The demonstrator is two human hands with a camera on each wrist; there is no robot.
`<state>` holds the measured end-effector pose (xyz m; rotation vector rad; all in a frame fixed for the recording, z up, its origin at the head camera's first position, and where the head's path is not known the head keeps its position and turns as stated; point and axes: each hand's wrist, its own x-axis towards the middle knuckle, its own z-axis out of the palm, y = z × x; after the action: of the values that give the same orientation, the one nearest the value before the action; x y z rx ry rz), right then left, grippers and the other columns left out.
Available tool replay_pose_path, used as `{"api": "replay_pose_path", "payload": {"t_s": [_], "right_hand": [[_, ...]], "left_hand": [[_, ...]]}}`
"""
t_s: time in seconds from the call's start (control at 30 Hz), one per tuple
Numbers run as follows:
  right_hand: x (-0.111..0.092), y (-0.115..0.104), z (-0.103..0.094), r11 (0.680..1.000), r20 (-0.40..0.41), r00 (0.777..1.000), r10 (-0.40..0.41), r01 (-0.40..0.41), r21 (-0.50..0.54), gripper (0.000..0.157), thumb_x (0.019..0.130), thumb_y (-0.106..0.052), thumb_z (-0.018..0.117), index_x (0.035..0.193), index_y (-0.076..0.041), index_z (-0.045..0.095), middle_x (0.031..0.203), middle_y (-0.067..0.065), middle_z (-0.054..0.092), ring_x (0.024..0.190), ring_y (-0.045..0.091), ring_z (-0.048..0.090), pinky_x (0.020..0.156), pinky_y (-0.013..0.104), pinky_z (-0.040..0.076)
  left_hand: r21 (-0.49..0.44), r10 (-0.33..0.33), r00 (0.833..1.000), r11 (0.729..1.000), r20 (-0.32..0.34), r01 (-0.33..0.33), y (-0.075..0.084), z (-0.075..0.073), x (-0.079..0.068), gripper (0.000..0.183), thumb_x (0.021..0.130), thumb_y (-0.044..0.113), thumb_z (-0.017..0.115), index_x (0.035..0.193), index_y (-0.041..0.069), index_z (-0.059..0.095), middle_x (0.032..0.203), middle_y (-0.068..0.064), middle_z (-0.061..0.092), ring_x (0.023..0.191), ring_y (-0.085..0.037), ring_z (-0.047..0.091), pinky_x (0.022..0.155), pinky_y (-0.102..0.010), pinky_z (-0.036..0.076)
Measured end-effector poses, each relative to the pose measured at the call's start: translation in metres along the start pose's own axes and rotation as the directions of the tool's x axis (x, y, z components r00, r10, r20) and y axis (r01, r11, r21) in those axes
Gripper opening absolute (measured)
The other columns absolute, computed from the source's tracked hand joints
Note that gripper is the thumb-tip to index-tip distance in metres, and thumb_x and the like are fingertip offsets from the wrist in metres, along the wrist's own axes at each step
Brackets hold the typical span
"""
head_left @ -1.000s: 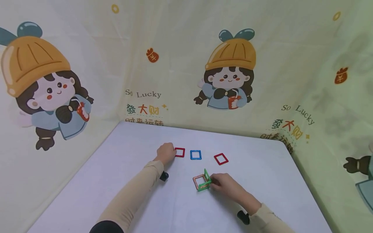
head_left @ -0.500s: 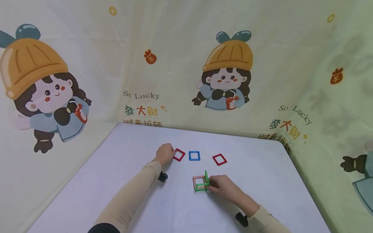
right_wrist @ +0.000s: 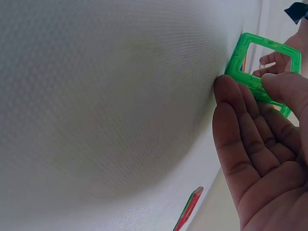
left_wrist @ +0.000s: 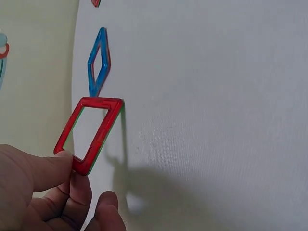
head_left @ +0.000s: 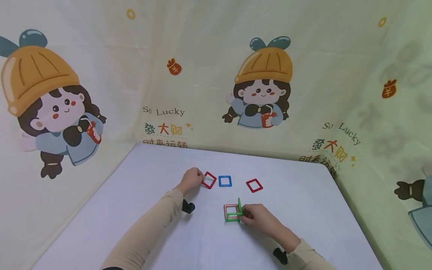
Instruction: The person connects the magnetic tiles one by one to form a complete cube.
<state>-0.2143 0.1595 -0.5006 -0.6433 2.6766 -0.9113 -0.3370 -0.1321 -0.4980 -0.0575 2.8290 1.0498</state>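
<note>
Red square (left_wrist: pixel 102 134) is pinched near one corner by the left hand (head_left: pixel 191 180), turned corner-on, at about eleven o'clock from the orange square (head_left: pixel 231 205) on the table (head_left: pixel 189 240), near but apart. The right hand (head_left: pixel 261 217) is nearer the orange square, gripping the green square (right_wrist: pixel 236 58) at the orange one's three o'clock edge; another green square (head_left: pixel 233 220) lines its six o'clock side.

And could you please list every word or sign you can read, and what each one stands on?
"So Lucky": backdrop, twice.
"發大财": backdrop, twice, just below that.
"时来运转": backdrop, lowest line, partly cut off.
"¥": two red pouches printed on the backdrop.
Tiles: no readable text.
</note>
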Motion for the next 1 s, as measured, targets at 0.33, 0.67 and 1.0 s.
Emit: {"api": "replay_pose_path", "payload": {"t_s": [0.33, 0.67, 1.0], "right_hand": [[-0.001, -0.003, -0.001, 1.000, 0.003, 1.000, 0.000, 0.000, -0.011, 0.017, 0.092, -0.014, 0.077, 0.106, -0.005, 0.075, 0.089, -0.003, 0.073, 0.075, 0.007, 0.061, 0.067, 0.022, 0.054], [0.003, 0.000, -0.002, 0.999, 0.018, 1.000, -0.015, 0.016, -0.043, 0.012, 0.093, -0.015, 0.077, 0.103, -0.008, 0.076, 0.085, -0.007, 0.071, 0.072, 0.005, 0.058, 0.067, 0.023, 0.052], [0.005, -0.001, -0.004, 1.000, 0.041, 0.999, -0.011, 0.012, -0.025, 0.010, 0.093, -0.014, 0.077, 0.100, -0.008, 0.076, 0.081, -0.008, 0.069, 0.071, 0.008, 0.058, 0.065, 0.023, 0.051]], "left_hand": [[0.022, 0.018, 1.000, 1.000, 0.022, -0.019, 0.014, 0.004, -0.012, 0.012, 0.100, 0.018, 0.067, 0.099, 0.006, 0.064, 0.089, -0.006, 0.063, 0.080, -0.020, 0.057, 0.068, -0.030, 0.047], [0.088, 0.167, 0.984, 0.981, 0.064, -0.172, 0.033, 0.004, -0.023, 0.012, 0.098, 0.017, 0.070, 0.093, 0.009, 0.062, 0.081, -0.001, 0.061, 0.072, -0.015, 0.054, 0.063, -0.027, 0.042], [0.041, 0.246, 0.957, 0.966, 0.154, -0.255, 0.052, 0.014, -0.039, 0.010, 0.096, 0.018, 0.073, 0.094, 0.012, 0.065, 0.084, 0.001, 0.063, 0.075, -0.014, 0.055, 0.064, -0.026, 0.045]]}}
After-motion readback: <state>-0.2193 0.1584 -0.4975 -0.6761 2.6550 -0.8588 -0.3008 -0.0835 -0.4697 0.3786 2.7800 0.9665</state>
